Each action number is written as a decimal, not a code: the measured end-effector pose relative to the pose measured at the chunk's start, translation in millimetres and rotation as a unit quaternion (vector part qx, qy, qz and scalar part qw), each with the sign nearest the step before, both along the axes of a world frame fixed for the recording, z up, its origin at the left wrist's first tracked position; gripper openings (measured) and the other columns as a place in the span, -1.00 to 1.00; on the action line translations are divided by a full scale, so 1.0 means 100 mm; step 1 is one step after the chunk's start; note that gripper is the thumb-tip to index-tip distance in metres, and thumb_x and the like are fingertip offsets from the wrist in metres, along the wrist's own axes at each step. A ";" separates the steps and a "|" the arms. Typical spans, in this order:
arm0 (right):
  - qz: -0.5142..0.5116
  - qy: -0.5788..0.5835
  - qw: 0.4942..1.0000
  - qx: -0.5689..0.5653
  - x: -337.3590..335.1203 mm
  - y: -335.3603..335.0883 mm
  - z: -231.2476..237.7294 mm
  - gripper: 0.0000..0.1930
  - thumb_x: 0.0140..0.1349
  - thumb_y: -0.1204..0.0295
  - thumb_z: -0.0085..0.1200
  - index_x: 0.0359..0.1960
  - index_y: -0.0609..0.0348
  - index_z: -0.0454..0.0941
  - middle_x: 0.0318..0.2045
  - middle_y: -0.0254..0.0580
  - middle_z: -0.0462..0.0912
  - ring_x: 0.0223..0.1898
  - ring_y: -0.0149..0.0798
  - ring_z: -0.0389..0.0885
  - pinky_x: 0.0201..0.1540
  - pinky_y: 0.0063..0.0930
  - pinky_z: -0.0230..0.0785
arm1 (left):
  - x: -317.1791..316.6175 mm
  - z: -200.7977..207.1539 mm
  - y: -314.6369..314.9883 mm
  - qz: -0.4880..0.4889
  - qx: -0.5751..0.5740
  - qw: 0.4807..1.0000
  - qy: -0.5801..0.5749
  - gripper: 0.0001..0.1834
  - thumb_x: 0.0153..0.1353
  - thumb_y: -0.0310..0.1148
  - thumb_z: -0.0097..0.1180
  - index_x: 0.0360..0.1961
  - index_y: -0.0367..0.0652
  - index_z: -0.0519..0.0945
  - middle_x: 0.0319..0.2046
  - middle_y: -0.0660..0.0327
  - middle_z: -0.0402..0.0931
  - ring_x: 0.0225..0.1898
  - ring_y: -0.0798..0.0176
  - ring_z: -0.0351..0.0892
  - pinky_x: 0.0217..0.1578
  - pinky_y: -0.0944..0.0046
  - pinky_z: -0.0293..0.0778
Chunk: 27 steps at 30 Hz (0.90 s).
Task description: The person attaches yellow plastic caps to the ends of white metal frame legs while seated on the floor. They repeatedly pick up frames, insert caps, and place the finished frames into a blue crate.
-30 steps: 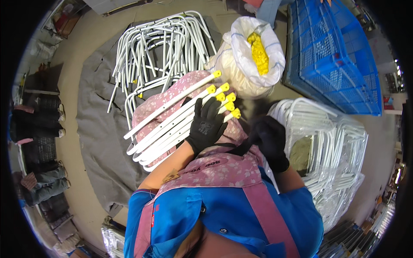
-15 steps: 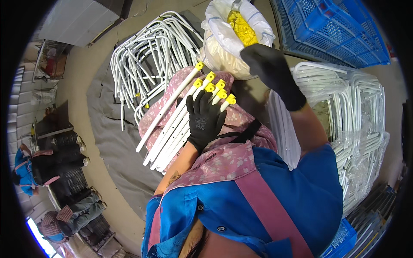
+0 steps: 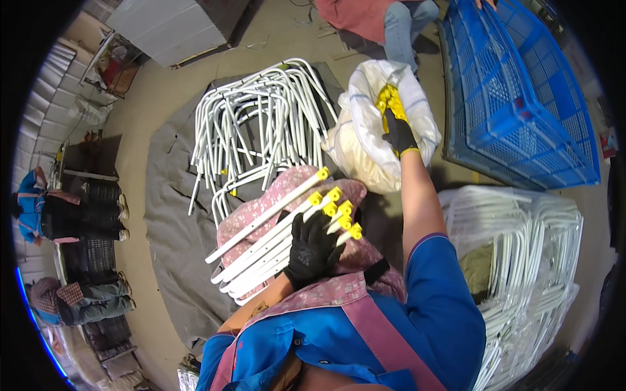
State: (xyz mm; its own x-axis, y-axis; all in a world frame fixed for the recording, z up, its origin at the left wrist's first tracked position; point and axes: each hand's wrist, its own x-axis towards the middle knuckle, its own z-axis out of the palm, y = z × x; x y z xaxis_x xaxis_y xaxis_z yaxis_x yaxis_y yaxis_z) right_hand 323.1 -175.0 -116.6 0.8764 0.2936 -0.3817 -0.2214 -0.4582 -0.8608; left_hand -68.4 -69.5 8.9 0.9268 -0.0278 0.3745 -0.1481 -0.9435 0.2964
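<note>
Across my lap lie several straight white tubes (image 3: 261,247), each tipped with a yellow end fitting (image 3: 334,195) at the far end. My left hand (image 3: 313,251), in a black glove, rests over the tubes just below those fittings, its fingers spread apart. My right hand (image 3: 399,135), also black-gloved, reaches into a white woven sack (image 3: 365,111). Its fingertips are among loose yellow fittings (image 3: 391,98) inside, partly hidden, so whether they grip one cannot be made out. One tube lies a little apart to the left of the others.
Bent white tube frames (image 3: 261,111) are heaped on a grey cloth (image 3: 169,221) ahead. Plastic-wrapped white frames (image 3: 521,260) stand at right, with a large blue crate (image 3: 502,98) beyond. A person in jeans (image 3: 405,29) is behind the sack; others are at far left.
My right hand has gone from beside the sack into its mouth, among the yellow fittings. My left hand stays over the tubes. The view has shifted, bringing a person beyond the sack into sight.
</note>
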 end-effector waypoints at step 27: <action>0.393 -0.285 0.862 0.144 -1.79 0.59 1.83 -0.66 0.31 0.30 0.15 0.03 0.24 0.56 -0.12 0.01 0.67 -0.08 -0.04 0.65 -0.01 -0.27 0.48 | -0.87 0.05 0.56 0.068 -0.144 0.984 -0.085 -0.61 0.04 -0.28 0.35 -0.05 -0.03 0.64 0.04 0.11 0.55 0.13 0.01 0.48 0.22 -0.07 0.25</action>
